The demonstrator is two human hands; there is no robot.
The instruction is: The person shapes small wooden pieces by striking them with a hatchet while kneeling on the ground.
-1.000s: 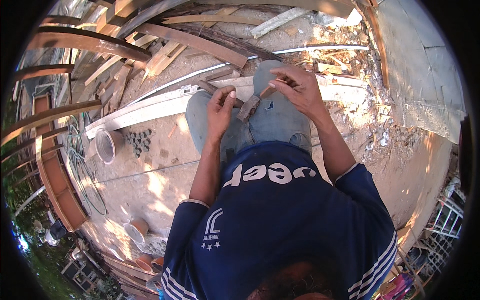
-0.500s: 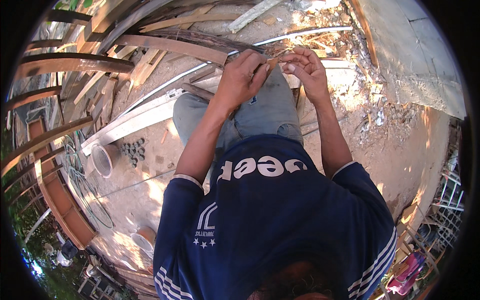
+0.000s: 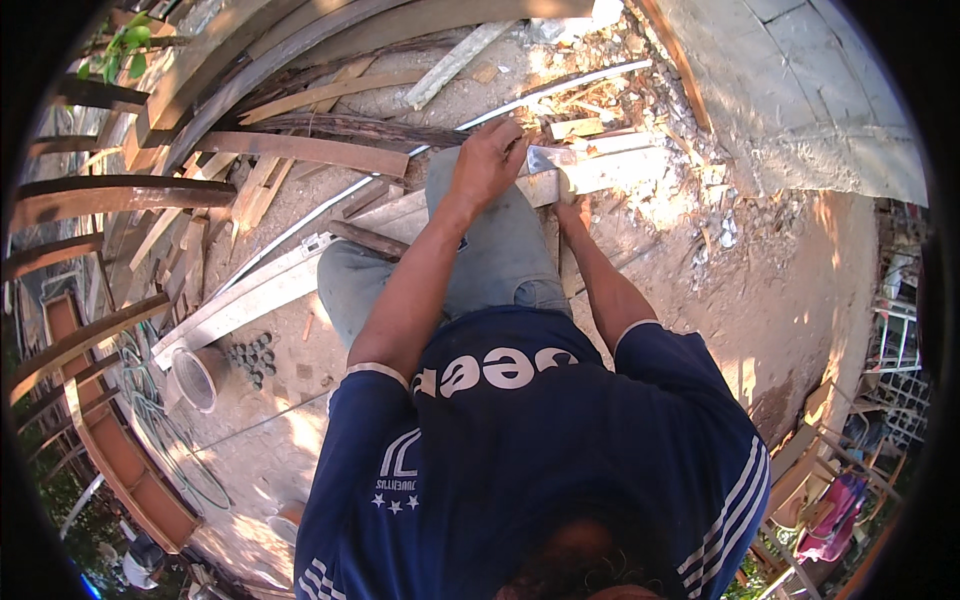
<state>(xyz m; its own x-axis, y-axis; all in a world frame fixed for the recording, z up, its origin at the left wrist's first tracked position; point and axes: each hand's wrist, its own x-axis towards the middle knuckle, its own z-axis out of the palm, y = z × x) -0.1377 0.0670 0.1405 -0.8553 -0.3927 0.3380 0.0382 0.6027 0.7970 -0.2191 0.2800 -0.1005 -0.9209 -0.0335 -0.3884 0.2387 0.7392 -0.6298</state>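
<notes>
My left hand [image 3: 488,160] is above my knee, with its fingers curled together. Whatever they may hold is hidden from view. Lower and to the right, my right hand [image 3: 571,213] is at the near side of a pale wooden beam [image 3: 541,187], its fingers mostly out of sight under or behind the wood. The beam passes by my legs, which are in grey trousers. Just right of my left hand, a small whitish-blue piece [image 3: 550,158], perhaps a plastic wrapper, lies by the beam.
Dark and brown planks [image 3: 300,148] are piled at the far left. Wood scraps [image 3: 577,128] and shavings litter the ground ahead. A concrete slab [image 3: 790,100] stands at the far right. A bucket [image 3: 195,380], a coiled hose [image 3: 165,430] and several dark round pieces [image 3: 254,358] are at the left.
My hands were raised close together over my knee, a small brown piece between them. They have parted: my right hand has dropped to the beam, my left has stayed near my knee.
</notes>
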